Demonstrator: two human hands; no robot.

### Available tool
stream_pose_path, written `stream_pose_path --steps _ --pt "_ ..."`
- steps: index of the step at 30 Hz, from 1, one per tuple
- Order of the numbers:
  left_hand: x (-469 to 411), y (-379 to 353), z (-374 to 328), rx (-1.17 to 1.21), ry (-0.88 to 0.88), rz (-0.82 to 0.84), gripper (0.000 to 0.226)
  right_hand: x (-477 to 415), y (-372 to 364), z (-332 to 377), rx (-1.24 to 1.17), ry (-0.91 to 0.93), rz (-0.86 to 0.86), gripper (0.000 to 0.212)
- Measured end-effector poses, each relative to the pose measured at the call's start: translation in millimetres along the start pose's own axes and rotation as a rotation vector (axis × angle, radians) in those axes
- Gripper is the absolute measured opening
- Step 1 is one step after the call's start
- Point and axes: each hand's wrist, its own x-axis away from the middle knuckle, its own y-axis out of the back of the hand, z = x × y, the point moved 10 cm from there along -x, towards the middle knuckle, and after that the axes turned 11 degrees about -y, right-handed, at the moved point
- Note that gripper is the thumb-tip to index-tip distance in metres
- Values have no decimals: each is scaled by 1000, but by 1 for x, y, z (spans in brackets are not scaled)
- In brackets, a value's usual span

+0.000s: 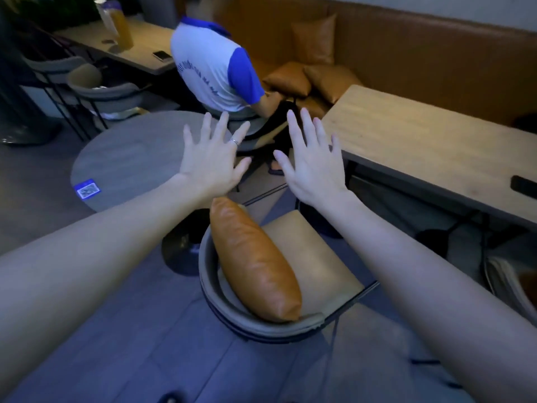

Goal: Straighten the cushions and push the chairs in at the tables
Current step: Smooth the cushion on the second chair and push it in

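An orange leather-look cushion (255,263) stands on edge in the chair (316,257) at lower centre. Its long axis runs from the upper left, near the left wrist, down to the lower right, and it leans against the chair's curved grey back. The chair's tan seat pad is smooth and squarish, and thin dark metal rails ring the padded back.

Both hands are held out above the chair with palms down and touch nothing. The left hand (213,161) has its fingers spread wide and a ring on one finger. The right hand (312,167) is spread the same way.

A round grey table (130,158) with a blue sticker (86,191) sits at centre left, just beside the chair. A long pale wooden table (430,146) runs along the right, and open floor lies between its edge and the chair.

At upper centre a person in a white and blue shirt (212,71) bends toward an orange bench (406,53) where more cushions (313,80) lie in a heap.
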Motion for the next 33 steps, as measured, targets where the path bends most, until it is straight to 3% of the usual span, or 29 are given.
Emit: stream_pose_path --steps 12,20,23,30,33 --pt "15 -182 28 163 -437 324 78 105 -137 16 154 -509 234 75" --pt "32 -260 8 310 -549 489 93 186 -200 21 198 -769 410 78" --pt "37 -267 5 351 -543 474 91 208 -214 24 230 -817 442 78" --pt "43 -273 10 340 -542 440 87 216 -219 30 294 -804 346 77" --pt "41 -266 17 337 -530 381 75 220 -209 25 285 -827 296 73"
